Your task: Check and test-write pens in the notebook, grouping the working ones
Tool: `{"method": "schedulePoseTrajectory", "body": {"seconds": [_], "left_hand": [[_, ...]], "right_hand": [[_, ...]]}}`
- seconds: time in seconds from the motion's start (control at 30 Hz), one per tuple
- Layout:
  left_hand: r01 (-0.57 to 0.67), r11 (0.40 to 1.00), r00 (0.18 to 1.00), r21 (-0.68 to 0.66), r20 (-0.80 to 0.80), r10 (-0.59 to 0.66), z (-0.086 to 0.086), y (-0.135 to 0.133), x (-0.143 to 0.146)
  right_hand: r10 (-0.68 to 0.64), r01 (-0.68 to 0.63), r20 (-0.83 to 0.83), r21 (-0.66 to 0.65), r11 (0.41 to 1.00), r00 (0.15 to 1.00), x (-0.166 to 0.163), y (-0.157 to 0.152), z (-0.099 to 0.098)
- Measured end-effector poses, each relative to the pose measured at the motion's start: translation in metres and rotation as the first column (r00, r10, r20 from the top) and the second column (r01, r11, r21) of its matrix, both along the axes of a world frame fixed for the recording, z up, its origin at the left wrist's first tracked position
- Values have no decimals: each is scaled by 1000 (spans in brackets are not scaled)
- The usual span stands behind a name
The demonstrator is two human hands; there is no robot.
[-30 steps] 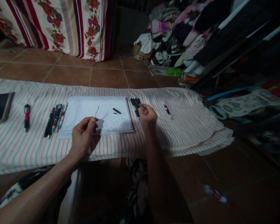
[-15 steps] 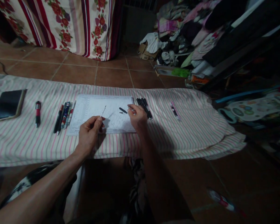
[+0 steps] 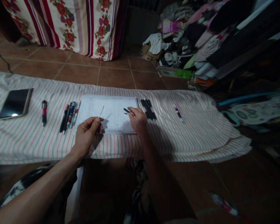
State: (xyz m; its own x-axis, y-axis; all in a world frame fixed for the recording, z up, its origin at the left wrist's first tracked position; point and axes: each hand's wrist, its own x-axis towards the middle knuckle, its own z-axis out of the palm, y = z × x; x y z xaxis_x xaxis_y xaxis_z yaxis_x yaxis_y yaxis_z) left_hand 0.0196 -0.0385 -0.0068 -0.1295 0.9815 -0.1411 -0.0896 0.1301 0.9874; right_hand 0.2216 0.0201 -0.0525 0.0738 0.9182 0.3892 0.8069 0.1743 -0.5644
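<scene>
My left hand (image 3: 87, 132) pinches a thin pen refill (image 3: 101, 111) between thumb and fingers, its dark tip pointing up above the notebook. Beneath both hands lies an open spiral notebook (image 3: 112, 102) with a white page. My right hand (image 3: 138, 119) is over the notebook's right part, its fingers closed at the right end of a short black pen barrel (image 3: 126, 110). Beside that barrel lies a small dark pen tip (image 3: 125, 113), close to the fingers. Several black pens (image 3: 148, 110) lie just right of the notebook and my right hand.
Several mixed pens (image 3: 68, 116) lie left of the notebook. Further left are a red-and-black pen (image 3: 44, 113) and a phone (image 3: 15, 103). A pink-and-black pen (image 3: 179, 113) lies on the right of the striped cloth (image 3: 200, 124). Clothes (image 3: 177, 31) are piled behind.
My right hand has moved slightly left, and its fingertips now reach the black pen barrel. The left hand still holds the refill, a little further left. The whole view has shifted slightly.
</scene>
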Motion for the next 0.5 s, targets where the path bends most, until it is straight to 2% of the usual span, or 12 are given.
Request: {"method": "schedulePoseTrajectory", "body": {"seconds": [0.13,0.37,0.5], "left_hand": [[1,1000,998,-7,65,0,1,1,-2],[49,999,996,8,79,-49,1,1,-3],[49,999,996,-1,74,-49,2,0,-2]], "right_hand": [[-25,25,26,16,1000,999,0,1,-3],[-85,85,-4,66,994,996,0,0,-1],[-160,169,-110,88,982,981,2,4,-1]]}}
